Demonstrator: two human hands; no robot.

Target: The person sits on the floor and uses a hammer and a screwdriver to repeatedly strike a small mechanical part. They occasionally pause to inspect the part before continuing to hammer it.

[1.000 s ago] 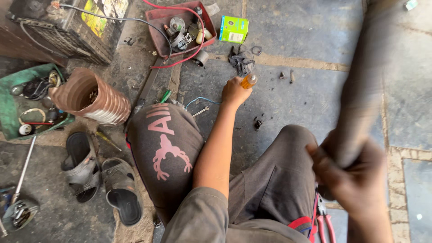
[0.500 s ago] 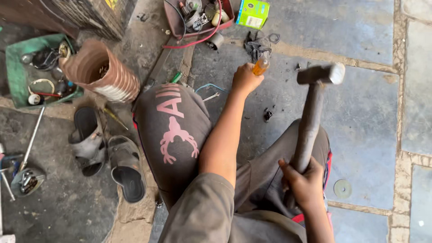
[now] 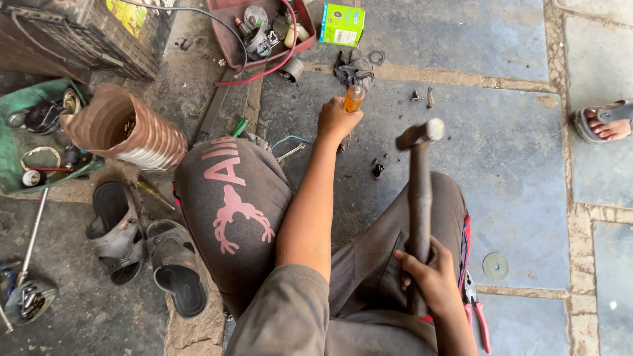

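Gripping an orange-handled tool (image 3: 353,97) at twelve o'clock, left hand (image 3: 336,120) clenched; right hand (image 3: 430,277) fisted round the hammer (image 3: 418,191) — strike needs aim.

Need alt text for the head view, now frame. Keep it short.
Seen from above, a person sitting on a stone floor holds a hammer by its handle in the right hand, and an orange-handled tool upright on the floor in the left hand. Sandals, a ribbed metal can and trays of parts lie nearby.
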